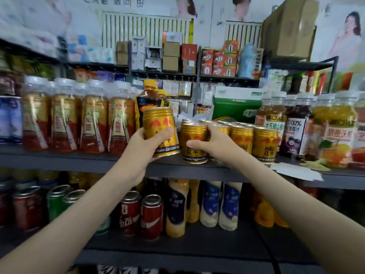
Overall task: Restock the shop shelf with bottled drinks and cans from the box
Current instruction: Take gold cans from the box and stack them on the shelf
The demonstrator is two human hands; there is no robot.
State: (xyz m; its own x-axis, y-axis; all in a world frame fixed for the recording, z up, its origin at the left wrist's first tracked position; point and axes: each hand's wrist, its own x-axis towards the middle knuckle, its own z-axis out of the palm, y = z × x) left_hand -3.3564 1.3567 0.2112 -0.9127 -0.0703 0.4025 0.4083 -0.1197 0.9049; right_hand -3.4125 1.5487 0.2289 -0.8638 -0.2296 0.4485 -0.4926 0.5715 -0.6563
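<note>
Left hand (145,144), frame centre, clasped round tilted gold metal can (161,129). Right hand (214,142) gripping upright gold metal can (194,143) on grey shelf (79,161).

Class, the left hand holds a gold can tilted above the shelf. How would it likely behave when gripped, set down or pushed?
The gold can looks rigid metal, so the left hand probably won't dent it. Its glossy wall may slip. Upright it should stand steadily, like the neighbouring can the right hand grips; sideways it would roll.
</note>
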